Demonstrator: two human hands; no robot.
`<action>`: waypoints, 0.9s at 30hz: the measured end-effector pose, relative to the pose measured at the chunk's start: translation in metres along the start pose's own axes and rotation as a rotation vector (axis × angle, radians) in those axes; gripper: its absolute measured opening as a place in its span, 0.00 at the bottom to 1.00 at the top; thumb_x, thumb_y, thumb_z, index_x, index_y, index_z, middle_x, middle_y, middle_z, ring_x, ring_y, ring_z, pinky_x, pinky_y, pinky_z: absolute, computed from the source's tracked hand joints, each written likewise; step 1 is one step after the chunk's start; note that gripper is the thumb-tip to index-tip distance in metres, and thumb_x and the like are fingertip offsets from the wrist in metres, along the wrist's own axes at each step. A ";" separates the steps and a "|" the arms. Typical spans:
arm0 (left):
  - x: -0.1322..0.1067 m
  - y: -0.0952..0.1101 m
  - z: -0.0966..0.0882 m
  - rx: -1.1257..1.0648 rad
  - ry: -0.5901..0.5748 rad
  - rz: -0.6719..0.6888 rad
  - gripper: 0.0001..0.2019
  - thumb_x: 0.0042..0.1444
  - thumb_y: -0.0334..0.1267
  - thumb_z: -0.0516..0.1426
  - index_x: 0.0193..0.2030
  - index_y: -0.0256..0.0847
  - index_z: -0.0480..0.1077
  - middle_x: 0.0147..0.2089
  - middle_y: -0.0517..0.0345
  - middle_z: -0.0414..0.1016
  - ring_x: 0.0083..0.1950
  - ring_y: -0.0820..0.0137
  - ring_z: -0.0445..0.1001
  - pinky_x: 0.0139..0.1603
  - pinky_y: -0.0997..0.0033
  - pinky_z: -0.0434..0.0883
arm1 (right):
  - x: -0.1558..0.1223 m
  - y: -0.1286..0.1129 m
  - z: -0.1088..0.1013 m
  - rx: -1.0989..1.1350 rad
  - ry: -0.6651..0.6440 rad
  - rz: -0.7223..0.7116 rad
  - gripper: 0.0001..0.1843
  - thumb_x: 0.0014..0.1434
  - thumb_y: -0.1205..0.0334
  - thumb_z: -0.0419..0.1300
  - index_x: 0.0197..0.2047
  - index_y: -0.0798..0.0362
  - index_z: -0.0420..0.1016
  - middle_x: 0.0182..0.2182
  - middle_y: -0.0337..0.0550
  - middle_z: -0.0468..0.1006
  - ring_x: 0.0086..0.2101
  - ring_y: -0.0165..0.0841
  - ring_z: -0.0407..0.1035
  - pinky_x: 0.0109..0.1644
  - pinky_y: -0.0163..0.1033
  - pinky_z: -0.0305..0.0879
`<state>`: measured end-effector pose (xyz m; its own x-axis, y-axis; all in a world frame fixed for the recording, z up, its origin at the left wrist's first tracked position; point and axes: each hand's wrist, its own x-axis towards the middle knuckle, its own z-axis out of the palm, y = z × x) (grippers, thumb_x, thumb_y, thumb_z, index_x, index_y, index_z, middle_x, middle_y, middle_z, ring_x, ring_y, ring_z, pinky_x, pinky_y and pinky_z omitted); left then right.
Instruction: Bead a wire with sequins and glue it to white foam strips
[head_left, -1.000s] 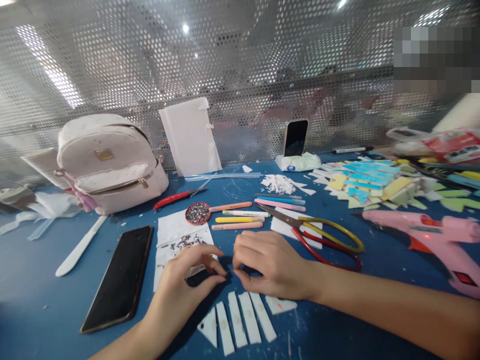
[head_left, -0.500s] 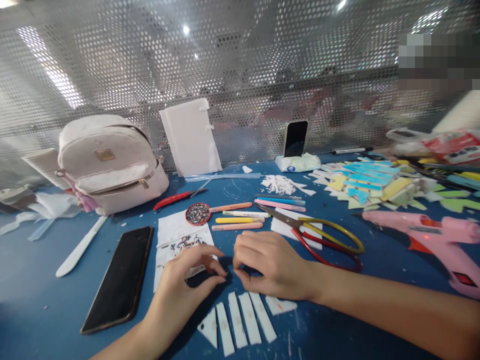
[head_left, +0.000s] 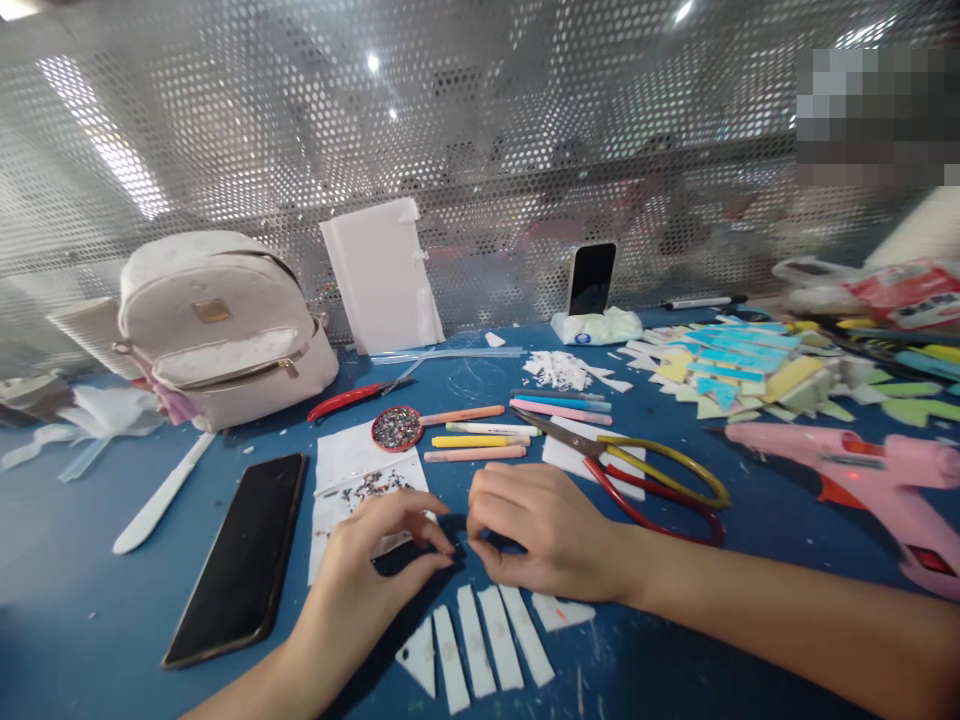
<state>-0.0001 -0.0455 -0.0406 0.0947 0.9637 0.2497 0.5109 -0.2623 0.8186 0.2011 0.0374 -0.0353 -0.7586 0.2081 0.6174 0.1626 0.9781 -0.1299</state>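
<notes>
My left hand (head_left: 375, 560) and my right hand (head_left: 536, 530) meet fingertip to fingertip low on the blue table (head_left: 82, 570). Both are closed in a pinch on something tiny that I cannot make out. Just in front of them lie several white strips (head_left: 480, 640) side by side. Under my left fingers is a white paper (head_left: 352, 470) sprinkled with small sequins. A round red dish of sequins (head_left: 395, 427) stands beyond it.
A black phone (head_left: 240, 560) lies left of my hands. Scissors with red and yellow handles (head_left: 645, 480), coloured pens (head_left: 480, 440), red pliers (head_left: 345, 398) and a white knife (head_left: 161, 492) lie around. A pink glue gun (head_left: 862, 480) is right, a backpack (head_left: 217, 325) back left.
</notes>
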 end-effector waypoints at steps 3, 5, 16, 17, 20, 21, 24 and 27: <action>-0.001 0.000 0.000 0.006 0.005 0.003 0.13 0.53 0.28 0.62 0.45 0.46 0.71 0.32 0.62 0.81 0.36 0.66 0.79 0.45 0.64 0.73 | 0.000 0.000 0.000 -0.001 -0.001 -0.003 0.06 0.58 0.71 0.51 0.31 0.53 0.65 0.27 0.39 0.68 0.28 0.30 0.60 0.28 0.34 0.55; -0.001 0.000 0.000 0.009 0.002 -0.002 0.13 0.53 0.28 0.62 0.44 0.46 0.71 0.32 0.62 0.81 0.36 0.66 0.79 0.44 0.63 0.73 | 0.000 0.000 0.000 0.005 -0.008 -0.005 0.06 0.58 0.71 0.51 0.32 0.53 0.65 0.27 0.39 0.68 0.28 0.30 0.60 0.28 0.34 0.54; 0.000 -0.001 0.001 0.001 0.003 -0.005 0.14 0.53 0.27 0.62 0.45 0.47 0.71 0.32 0.63 0.81 0.36 0.67 0.79 0.45 0.63 0.73 | -0.002 0.001 0.001 -0.006 -0.030 -0.019 0.06 0.59 0.70 0.51 0.32 0.53 0.66 0.27 0.38 0.67 0.27 0.30 0.59 0.28 0.35 0.52; -0.001 -0.001 0.001 -0.001 0.003 -0.002 0.14 0.53 0.27 0.62 0.45 0.47 0.70 0.33 0.64 0.81 0.36 0.67 0.79 0.45 0.63 0.72 | -0.002 0.001 0.000 -0.005 -0.029 -0.019 0.05 0.59 0.70 0.52 0.32 0.53 0.66 0.27 0.38 0.67 0.27 0.30 0.59 0.28 0.35 0.52; -0.001 -0.001 0.001 -0.007 0.000 0.002 0.15 0.54 0.27 0.61 0.45 0.48 0.70 0.33 0.65 0.81 0.36 0.68 0.79 0.46 0.64 0.72 | -0.002 0.001 0.000 0.002 -0.031 -0.011 0.05 0.58 0.70 0.52 0.32 0.53 0.66 0.27 0.38 0.67 0.28 0.30 0.59 0.29 0.35 0.53; -0.001 -0.001 0.000 -0.008 -0.002 0.001 0.15 0.54 0.27 0.62 0.45 0.48 0.70 0.33 0.65 0.81 0.36 0.68 0.79 0.46 0.64 0.72 | -0.002 0.001 0.000 0.008 -0.029 -0.009 0.05 0.58 0.71 0.52 0.32 0.53 0.66 0.27 0.38 0.67 0.28 0.30 0.60 0.29 0.35 0.53; -0.002 -0.002 0.000 -0.010 0.000 -0.006 0.15 0.54 0.27 0.62 0.46 0.48 0.70 0.33 0.64 0.81 0.36 0.67 0.79 0.45 0.64 0.73 | -0.002 0.001 0.000 0.021 -0.016 -0.004 0.05 0.58 0.71 0.52 0.32 0.53 0.66 0.27 0.38 0.68 0.28 0.29 0.59 0.29 0.34 0.53; -0.002 -0.003 0.000 -0.017 0.004 -0.007 0.15 0.53 0.27 0.62 0.45 0.47 0.71 0.33 0.63 0.81 0.36 0.67 0.79 0.45 0.64 0.72 | -0.002 0.001 0.001 0.016 -0.005 0.004 0.04 0.57 0.71 0.53 0.32 0.53 0.66 0.28 0.38 0.68 0.28 0.29 0.60 0.29 0.35 0.53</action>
<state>-0.0013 -0.0465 -0.0436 0.0876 0.9652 0.2463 0.4970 -0.2566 0.8289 0.2020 0.0377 -0.0372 -0.7608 0.2120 0.6134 0.1557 0.9772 -0.1446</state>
